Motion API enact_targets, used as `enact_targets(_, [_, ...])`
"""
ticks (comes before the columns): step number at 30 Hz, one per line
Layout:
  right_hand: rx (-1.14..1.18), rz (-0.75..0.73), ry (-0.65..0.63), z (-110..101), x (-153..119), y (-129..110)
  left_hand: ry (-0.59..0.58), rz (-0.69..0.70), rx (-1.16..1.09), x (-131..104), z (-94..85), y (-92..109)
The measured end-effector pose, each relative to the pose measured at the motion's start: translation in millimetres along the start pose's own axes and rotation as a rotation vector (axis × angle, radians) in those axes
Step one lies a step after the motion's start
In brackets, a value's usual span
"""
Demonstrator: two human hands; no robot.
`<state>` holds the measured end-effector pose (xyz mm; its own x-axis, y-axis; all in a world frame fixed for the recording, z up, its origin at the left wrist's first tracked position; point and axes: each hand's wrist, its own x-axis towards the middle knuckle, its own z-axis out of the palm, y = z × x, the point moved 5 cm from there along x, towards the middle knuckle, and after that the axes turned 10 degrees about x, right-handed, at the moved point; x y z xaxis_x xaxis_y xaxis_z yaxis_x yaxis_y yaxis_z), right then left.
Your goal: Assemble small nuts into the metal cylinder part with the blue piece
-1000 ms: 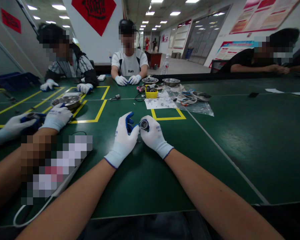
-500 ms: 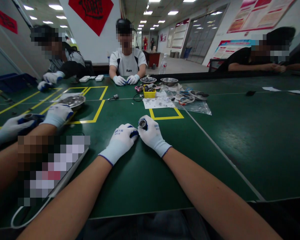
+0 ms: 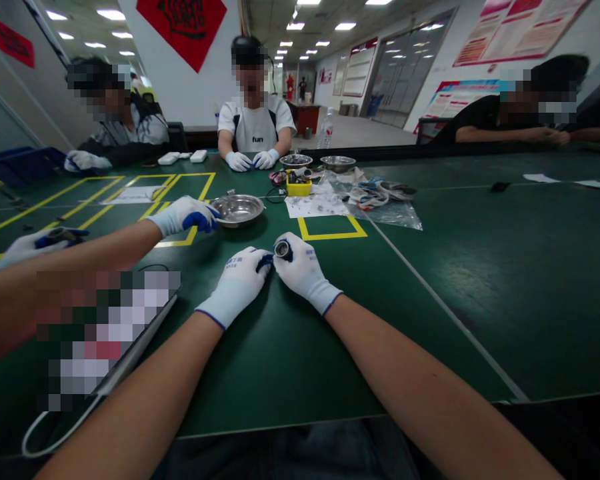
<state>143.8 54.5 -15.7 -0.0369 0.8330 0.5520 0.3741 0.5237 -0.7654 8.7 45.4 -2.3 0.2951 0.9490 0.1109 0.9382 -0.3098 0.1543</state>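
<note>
My right hand, in a white glove with a blue palm, is wrapped round a small dark cylindrical part. The part's round, metal-rimmed end faces up toward me. Close on its left, my left hand, gloved the same way, has its thumb and fingers pinched together at the right hand's fingertips. Whatever lies between those left fingers is hidden or too small to make out. Both hands rest low over the green table.
A co-worker's gloved hand touches a steel bowl ahead on the left. Beyond my hands are a yellow bin of parts and a plastic bag with cables. A pixelated flat object lies beside my left forearm.
The co-worker's hand on the left has slid the steel bowl to the right, over where a small tool lay. The far-left person's hand has drawn back. My hands have barely moved.
</note>
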Motion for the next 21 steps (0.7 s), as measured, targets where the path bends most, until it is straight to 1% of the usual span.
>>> enact_targets(5, [-0.006, 0.007, -0.006, -0.5, 0.4, -0.5, -0.027, -0.042, 0.078, 1.5, -0.8, -1.8])
enact_targets(8, [-0.010, 0.013, -0.006, -0.8, 0.3, -0.4, -0.063, -0.031, 0.157, 2.6, 2.9, -2.6])
enact_targets(10, [-0.012, 0.014, -0.004, -1.0, 0.1, -0.5, -0.066, -0.015, 0.185, 2.7, 4.4, -2.8])
enact_targets(14, [-0.011, 0.014, -0.009, -1.0, -0.1, -0.8, -0.045, -0.004, 0.186, 2.4, 3.8, -2.9])
enact_targets(21, [-0.013, 0.009, -0.015, -1.2, 0.1, -0.8, -0.066, -0.023, 0.199, 1.4, 2.2, -1.6])
